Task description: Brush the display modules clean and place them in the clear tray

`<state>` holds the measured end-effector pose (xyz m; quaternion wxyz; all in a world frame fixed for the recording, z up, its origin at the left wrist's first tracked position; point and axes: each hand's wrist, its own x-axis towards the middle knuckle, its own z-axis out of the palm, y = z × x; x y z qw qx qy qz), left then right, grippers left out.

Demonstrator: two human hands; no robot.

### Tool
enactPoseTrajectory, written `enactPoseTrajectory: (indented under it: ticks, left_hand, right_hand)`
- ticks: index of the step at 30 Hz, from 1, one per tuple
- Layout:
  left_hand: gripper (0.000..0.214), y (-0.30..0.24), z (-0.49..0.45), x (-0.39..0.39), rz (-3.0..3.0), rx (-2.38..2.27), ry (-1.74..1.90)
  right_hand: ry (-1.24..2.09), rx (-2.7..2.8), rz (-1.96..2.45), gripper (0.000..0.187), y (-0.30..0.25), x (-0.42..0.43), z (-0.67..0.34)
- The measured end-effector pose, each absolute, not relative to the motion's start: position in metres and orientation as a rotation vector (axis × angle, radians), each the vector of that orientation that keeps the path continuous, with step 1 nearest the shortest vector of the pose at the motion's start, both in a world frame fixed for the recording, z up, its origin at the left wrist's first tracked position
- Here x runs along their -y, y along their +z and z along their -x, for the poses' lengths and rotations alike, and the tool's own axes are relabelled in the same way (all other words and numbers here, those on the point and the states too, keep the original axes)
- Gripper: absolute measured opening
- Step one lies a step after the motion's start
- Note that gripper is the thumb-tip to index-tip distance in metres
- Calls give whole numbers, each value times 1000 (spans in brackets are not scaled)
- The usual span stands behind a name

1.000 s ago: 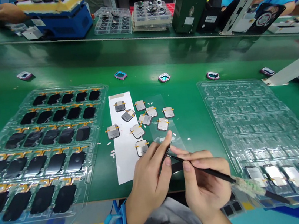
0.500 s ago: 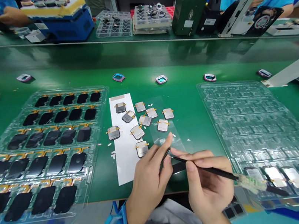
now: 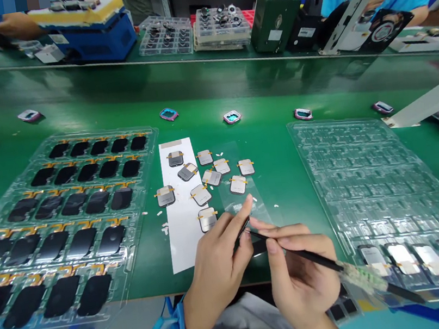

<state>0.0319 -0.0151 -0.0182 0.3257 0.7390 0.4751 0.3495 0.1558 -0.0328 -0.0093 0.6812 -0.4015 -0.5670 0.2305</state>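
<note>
My left hand (image 3: 219, 258) is closed, pinching a small dark-edged display module (image 3: 242, 230) between thumb and fingers, its index finger stretched forward. Most of that module is hidden by the fingers. In a pen grip, my right hand (image 3: 303, 267) holds a thin black pen-like tool (image 3: 314, 258) with tape wound round its rear part. The tool's tip meets the module's edge by my left thumb. Just ahead lie several loose silver-backed display modules (image 3: 208, 219) with orange flex strips, some on a white paper strip (image 3: 184, 246) and others beside it.
At left, a clear tray (image 3: 130, 244) holds rows of black screens. A second clear tray (image 3: 353, 177) at right has silver-backed modules in its front row. Watch cases (image 3: 232, 117) sit spaced along the green belt behind. Co-workers' arms show beyond, near a blue box (image 3: 96, 42).
The watch cases on the green belt have shifted slightly left. My right hand and the tool have moved a little left; my left hand keeps its pinch.
</note>
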Motion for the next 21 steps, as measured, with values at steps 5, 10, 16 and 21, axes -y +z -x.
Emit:
enactPoseTrajectory:
  ticks: [5, 10, 16, 21]
  left_hand:
    - [49, -17, -33, 14, -1931, -1250, 889]
    - [35, -13, -32, 16, -1661, -1202, 921]
    - [27, -2, -28, 18, -1197, -1044, 910]
    - [26, 12, -34, 23, -1213, -992, 863]
  right_hand:
    - [521, 1247, 910, 31, -11, 33, -155]
    - [554, 1217, 942, 23, -7, 31, -163]
    - [583, 1314, 1089, 24, -2, 26, -190]
    - [834, 1575, 1151, 16, 6, 28, -186]
